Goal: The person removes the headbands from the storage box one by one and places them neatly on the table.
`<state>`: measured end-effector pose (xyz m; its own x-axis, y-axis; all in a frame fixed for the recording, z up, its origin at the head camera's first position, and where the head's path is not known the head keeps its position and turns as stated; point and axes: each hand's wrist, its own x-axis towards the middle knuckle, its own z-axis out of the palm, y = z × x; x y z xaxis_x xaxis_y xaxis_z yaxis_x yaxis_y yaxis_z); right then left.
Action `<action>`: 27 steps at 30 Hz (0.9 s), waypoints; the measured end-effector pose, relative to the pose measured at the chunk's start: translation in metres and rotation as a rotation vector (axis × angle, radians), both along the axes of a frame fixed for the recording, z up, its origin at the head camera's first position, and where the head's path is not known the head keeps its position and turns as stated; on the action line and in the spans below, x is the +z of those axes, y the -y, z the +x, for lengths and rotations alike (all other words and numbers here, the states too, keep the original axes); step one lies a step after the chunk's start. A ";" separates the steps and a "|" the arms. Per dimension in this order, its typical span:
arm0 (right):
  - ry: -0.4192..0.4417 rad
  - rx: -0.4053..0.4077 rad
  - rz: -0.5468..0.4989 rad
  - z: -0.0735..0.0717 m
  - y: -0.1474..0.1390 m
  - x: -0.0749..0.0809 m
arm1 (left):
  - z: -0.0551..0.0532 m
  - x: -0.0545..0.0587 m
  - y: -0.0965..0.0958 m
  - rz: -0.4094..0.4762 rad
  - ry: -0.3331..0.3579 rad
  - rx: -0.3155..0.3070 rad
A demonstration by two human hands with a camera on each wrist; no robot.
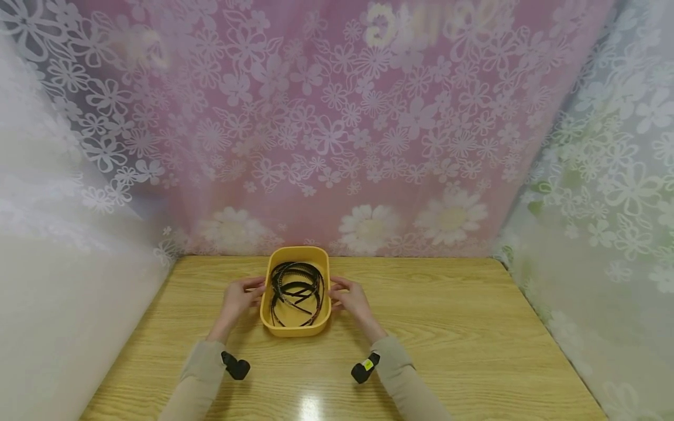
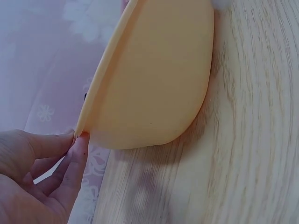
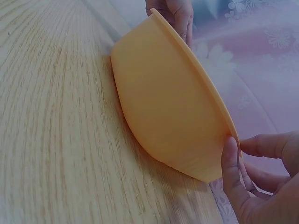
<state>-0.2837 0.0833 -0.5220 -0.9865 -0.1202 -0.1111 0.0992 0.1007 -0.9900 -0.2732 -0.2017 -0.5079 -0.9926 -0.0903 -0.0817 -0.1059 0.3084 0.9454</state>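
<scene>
A yellow rounded rectangular plastic basin [image 1: 296, 331] is at the far side of the wooden table, left of the middle in the head view. Several thin black headbands [image 1: 295, 285], some with comb teeth, lie tangled inside it. My left hand [image 1: 238, 299] pinches the rim at the basin's left side between thumb and fingers. On the opposite side, my right hand [image 1: 354, 299] holds the rim in the same way. Both wrist views show the smooth outer wall of the basin [image 2: 154, 74], its underside close over the wood grain.
The wooden table [image 1: 447, 339] ends at a pink flowered curtain [image 1: 337, 146] just behind the basin. Pale flowered sheets hang along the left and right sides. A black camera [image 1: 236, 366] is strapped at the left wrist, another camera [image 1: 363, 371] at the right.
</scene>
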 end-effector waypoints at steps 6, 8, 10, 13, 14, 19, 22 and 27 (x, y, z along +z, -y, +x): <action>-0.010 -0.031 0.002 0.000 -0.008 -0.001 | -0.002 -0.001 -0.008 0.002 0.000 -0.016; -0.007 -0.044 -0.001 0.000 -0.011 -0.001 | -0.003 -0.002 -0.011 0.007 0.001 -0.019; -0.002 -0.056 -0.003 0.000 -0.013 0.000 | -0.003 -0.003 -0.013 0.013 0.002 -0.021; -0.012 -0.062 0.008 0.000 -0.017 0.000 | -0.005 -0.003 -0.017 0.034 0.009 -0.019; -0.010 -0.065 0.010 0.000 -0.018 0.000 | -0.005 -0.004 -0.018 0.037 0.010 -0.022; 0.007 -0.093 0.014 0.000 -0.024 0.001 | -0.007 -0.004 -0.025 0.054 0.015 -0.033; 0.009 -0.106 0.020 0.001 -0.028 0.002 | -0.007 -0.004 -0.030 0.054 0.009 -0.037; 0.020 -0.123 0.018 0.000 -0.035 0.001 | -0.009 -0.005 -0.039 0.036 -0.014 -0.040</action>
